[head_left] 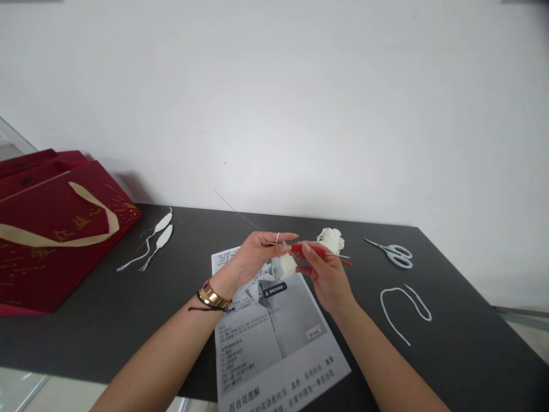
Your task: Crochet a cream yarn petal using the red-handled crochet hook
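Observation:
My left hand (253,257) is closed on a small white crochet piece (288,266), with white yarn looped over a finger. In my right hand (329,281) is a crochet hook (315,250) by its red handle. The hook's metal tip reaches across to the fingers of my left hand, at the top of the piece. From behind my left hand a thin wire (235,207) sticks out, up and to the left; its other end is hidden. A bunch of white yarn (331,239) lies just behind my right hand.
Under my hands lies a printed pattern sheet (300,337). Two white leaf-shaped crochet pieces (163,236) with tails lie at the left, beside a red gift bag (55,246). Grey-handled scissors (398,256) and a loose yarn strand (384,306) rest at the right on the dark table (128,326).

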